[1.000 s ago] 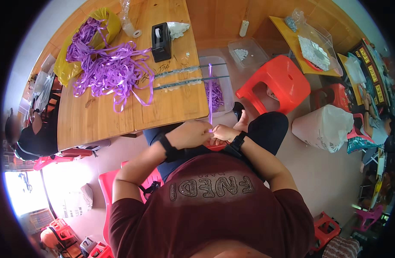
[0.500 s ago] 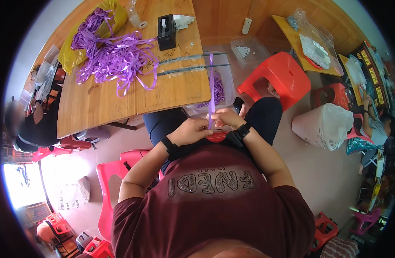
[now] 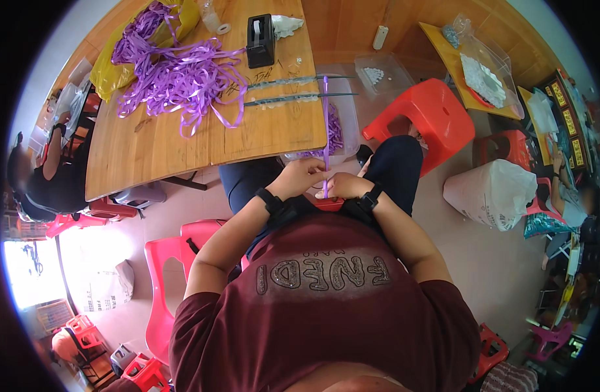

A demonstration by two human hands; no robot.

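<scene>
Compared with the frame one second earlier, both hands sit a little lower and closer to the chest, and the purple ribbon strip now stands up from them as one long straight line rather than a short stub. Left hand (image 3: 300, 178) and right hand (image 3: 347, 186) are drawn together over the lap, each closed on the lower end of the purple ribbon strip (image 3: 325, 124), which runs upward past the table edge. Whether the fingertips pinch it flat or fold it cannot be told at this size. Both wrists carry black bands.

Handling: the strip appears very light, thin and limp, probably smooth and a little slippery. It should hold a line only under tension, so a pinch close to the end by both hands, as shown, likely gives the best control; a grip farther up would leave the free end flopping.

Beyond the hands, a clear plastic bin (image 3: 347, 117) with more purple pieces stands at the knees. The wooden table (image 3: 182, 140) bears a loose heap of purple ribbon (image 3: 176, 75), a yellow bag (image 3: 110, 75), a black tape dispenser (image 3: 260, 40) and two long clear strips (image 3: 300, 90). An orange stool (image 3: 437, 111) and a white sack (image 3: 492, 193) stand to the right; pink stools (image 3: 162, 274) lie lower left.
</scene>
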